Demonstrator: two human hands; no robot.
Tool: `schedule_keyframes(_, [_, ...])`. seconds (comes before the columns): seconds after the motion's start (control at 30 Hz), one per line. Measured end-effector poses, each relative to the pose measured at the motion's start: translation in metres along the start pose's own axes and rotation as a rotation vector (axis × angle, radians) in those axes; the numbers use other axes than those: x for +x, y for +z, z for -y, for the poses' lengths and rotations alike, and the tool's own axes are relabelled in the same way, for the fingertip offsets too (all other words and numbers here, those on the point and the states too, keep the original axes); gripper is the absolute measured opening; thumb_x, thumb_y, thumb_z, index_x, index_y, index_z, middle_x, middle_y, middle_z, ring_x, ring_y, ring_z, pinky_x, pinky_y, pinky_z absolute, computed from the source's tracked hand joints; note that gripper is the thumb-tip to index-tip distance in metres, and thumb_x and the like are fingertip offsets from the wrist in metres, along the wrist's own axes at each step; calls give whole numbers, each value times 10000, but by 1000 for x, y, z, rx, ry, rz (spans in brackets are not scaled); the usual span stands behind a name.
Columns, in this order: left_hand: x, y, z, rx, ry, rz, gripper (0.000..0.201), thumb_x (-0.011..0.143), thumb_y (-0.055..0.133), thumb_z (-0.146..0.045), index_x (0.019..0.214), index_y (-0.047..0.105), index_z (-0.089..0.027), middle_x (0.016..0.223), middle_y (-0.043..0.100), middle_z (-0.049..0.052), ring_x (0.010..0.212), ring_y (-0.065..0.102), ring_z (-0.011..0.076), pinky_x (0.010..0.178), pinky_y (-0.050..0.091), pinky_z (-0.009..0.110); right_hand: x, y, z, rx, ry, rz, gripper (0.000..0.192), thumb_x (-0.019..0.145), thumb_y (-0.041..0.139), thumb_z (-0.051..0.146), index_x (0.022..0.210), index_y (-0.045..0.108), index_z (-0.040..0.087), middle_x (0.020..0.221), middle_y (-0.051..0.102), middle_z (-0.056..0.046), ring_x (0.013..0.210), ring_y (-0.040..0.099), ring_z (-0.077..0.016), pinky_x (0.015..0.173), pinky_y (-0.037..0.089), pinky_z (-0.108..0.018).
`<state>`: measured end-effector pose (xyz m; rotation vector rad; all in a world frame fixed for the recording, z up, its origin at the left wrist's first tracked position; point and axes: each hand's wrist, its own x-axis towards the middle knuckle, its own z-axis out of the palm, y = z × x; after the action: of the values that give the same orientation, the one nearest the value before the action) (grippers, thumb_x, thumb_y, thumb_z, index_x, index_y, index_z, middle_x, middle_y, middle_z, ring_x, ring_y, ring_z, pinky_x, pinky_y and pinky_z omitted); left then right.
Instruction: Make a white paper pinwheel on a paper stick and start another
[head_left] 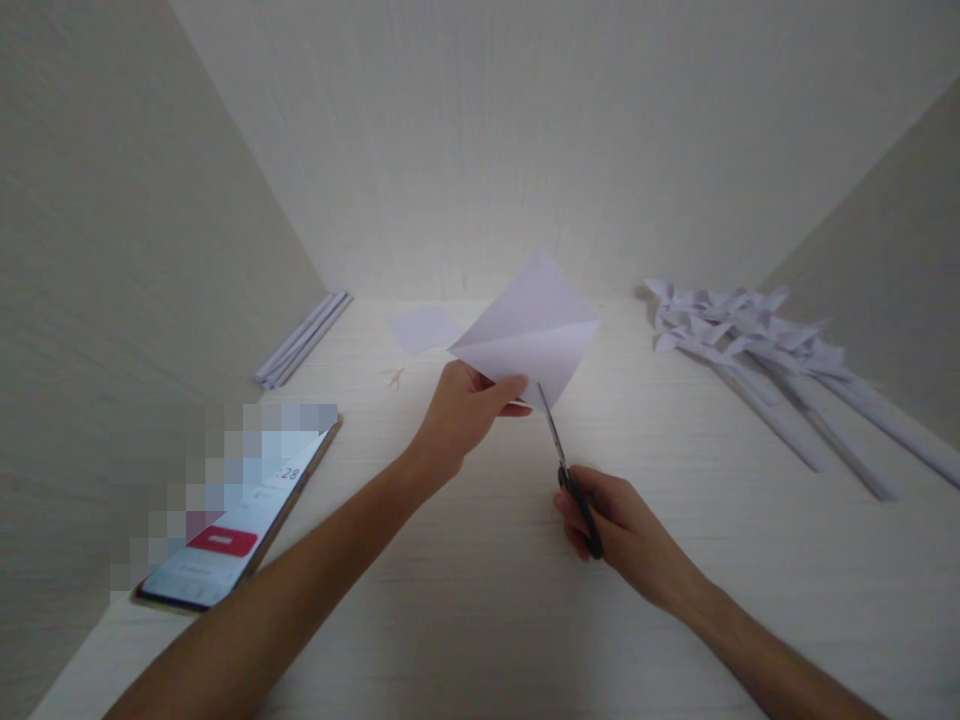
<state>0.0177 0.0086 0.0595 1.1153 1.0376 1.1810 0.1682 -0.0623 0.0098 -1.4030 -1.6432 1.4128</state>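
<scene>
A square sheet of white paper (534,318), with a crease running across it, is pinched near its lower edge by my left hand (480,405). The thumb lies on top and the fingers are beneath. In my right hand (607,515) is a pair of scissors (576,500) with black handles. Their blades point up and away from me, and the tips meet the paper's lower corner, just right of my left thumb. How far the blades are apart is hard to make out.
Behind my left hand lies another white paper square (426,329), with small tan strips (396,378) nearby. Rolled paper sticks (304,342) lie at the back left. Several paper pinwheels (739,325) on sticks are piled at right. A lit phone (247,520) rests at left. Walls enclose three sides.
</scene>
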Motion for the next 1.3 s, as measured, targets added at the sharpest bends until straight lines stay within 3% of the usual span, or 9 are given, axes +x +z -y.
schedule_keyframes(0.63, [-11, 8, 5, 47, -76, 117, 195, 617, 598, -185, 792, 640, -112, 715, 675, 51, 630, 612, 142, 530, 510, 218, -1, -1, 10, 121, -48, -4, 336, 768, 440, 476, 610, 387, 185, 493, 420, 40, 456, 368, -85, 424, 282, -218])
schedule_keyframes(1.03, [-8, 8, 8, 47, -92, 108, 212, 609, 603, -170, 809, 630, -105, 711, 670, 42, 607, 604, 126, 509, 506, 201, 0, -1, 8, 97, -38, -30, 327, 779, 432, 446, 596, 395, 177, 465, 425, 42, 430, 373, -74, 414, 290, -211])
schedule_keyframes(1.3, [-8, 8, 8, 55, -88, 104, 180, 607, 606, -177, 771, 630, -107, 695, 666, 43, 606, 603, 130, 500, 504, 202, -1, -1, 8, 95, 21, -29, 300, 770, 439, 429, 609, 389, 181, 448, 426, 53, 368, 317, -49, 346, 218, -191])
